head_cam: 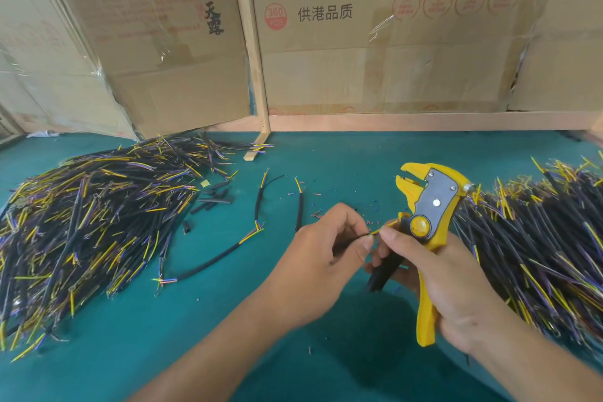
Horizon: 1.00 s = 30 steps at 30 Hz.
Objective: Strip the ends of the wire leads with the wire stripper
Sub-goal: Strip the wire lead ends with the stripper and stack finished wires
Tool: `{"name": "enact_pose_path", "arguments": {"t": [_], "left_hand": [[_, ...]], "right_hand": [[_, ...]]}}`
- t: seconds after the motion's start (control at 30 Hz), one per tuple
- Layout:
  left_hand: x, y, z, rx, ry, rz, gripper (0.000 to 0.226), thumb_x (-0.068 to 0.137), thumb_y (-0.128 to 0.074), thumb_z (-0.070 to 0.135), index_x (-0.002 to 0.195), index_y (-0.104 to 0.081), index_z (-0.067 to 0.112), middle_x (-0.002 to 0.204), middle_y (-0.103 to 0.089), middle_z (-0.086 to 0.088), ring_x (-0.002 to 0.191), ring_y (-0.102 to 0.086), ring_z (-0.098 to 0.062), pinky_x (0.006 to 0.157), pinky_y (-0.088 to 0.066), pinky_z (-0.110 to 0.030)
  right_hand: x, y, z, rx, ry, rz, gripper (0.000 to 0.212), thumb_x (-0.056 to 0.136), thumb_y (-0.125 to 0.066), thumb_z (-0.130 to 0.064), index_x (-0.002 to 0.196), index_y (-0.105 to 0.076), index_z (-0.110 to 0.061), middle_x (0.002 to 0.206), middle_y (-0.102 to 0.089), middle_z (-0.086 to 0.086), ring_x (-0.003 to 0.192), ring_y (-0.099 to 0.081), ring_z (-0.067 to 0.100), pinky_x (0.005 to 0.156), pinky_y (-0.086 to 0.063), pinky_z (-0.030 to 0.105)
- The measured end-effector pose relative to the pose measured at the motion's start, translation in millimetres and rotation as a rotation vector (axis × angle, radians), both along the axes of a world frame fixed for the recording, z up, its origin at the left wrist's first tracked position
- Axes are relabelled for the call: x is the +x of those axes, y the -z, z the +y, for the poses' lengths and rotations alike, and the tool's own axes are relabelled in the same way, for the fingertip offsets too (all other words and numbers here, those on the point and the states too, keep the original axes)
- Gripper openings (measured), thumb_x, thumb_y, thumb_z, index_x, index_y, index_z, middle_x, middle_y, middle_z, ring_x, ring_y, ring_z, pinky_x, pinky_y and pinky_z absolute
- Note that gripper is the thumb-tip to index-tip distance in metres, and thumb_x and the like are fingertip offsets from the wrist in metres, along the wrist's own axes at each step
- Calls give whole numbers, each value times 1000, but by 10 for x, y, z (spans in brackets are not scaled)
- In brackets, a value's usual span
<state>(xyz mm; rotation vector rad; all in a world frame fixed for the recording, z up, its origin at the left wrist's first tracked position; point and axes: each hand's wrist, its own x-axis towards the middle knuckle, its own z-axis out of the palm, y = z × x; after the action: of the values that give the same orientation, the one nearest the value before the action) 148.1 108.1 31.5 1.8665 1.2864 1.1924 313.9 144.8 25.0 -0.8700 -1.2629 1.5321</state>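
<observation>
Now the left hand [326, 258] pinches a lead [378, 232] between thumb and forefinger, its yellow end poking right toward the right hand [456, 290], which grips the stripper [427, 219] by its handles, jaws up, slightly open and holding nothing. So the step looks like sorting out one end before the cut; both sit over the tabletop [228, 320] near centre, between the left pile [85, 225] and right pile [535, 245]. Next, that end must be fed squarely into the jaws, then the handles squeezed.
</observation>
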Motion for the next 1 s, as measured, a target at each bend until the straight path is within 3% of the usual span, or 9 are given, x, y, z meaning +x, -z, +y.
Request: {"name": "enact_pose_path", "arguments": {"t": [0.17,0.23,0.4,0.53,0.77,0.87,1.0], "left_hand": [[-4,2,-3,-27,20,0,12,101,-55,12,90,-52,14,69,-59,27,62,-53,7,58,-36,-4],[-12,-2,0,-28,13,-10,12,101,-56,15,90,-53,18,69,-59,24,61,-50,4,58,-34,-8],[-43,-3,27,-44,-8,-88,10,97,-57,26,88,-55,25,75,-56,-5,67,-46,-12,63,-40,-36],[-36,14,18,-61,10,-51,9,97,-56,30,89,-54,26,72,-54,12,65,-43,-10,61,-37,-30],[-28,4,16,-34,-20,-39,11,98,-56,27,87,-53,28,70,-54,15,63,-43,-8,59,-37,-32],[-16,5,10,-38,-26,-38,11,97,-56,26,87,-53,27,68,-53,17,61,-42,-6,57,-35,-20],[29,-17,-20,-74,-35,-61,17,96,-59,8,81,-52,13,55,-55,23,44,-47,7,49,-32,-2]], "right_hand": [[9,25,7,69,15,-46,18,68,-71,-33,73,-73,-16,71,-69,13,68,-69,29,66,-59,32],[17,32,14,95,11,-63,19,68,-71,-34,74,-74,-17,70,-69,12,70,-69,30,70,-60,36],[13,27,16,105,4,-73,8,80,-69,-23,75,-72,-17,71,-68,13,73,-68,35,76,-61,44],[13,47,40,76,26,-94,27,91,-62,-3,71,-72,-19,68,-67,14,71,-69,36,75,-60,46],[9,42,28,36,28,-86,37,93,-57,2,68,-72,-20,67,-67,15,68,-69,36,75,-58,48],[13,37,26,55,44,-115,35,93,-57,2,68,-72,-18,68,-67,15,69,-68,36,77,-58,50],[5,36,-10,98,34,-154,24,91,-59,1,72,-71,-7,71,-70,19,71,-68,36,77,-58,49]]}}
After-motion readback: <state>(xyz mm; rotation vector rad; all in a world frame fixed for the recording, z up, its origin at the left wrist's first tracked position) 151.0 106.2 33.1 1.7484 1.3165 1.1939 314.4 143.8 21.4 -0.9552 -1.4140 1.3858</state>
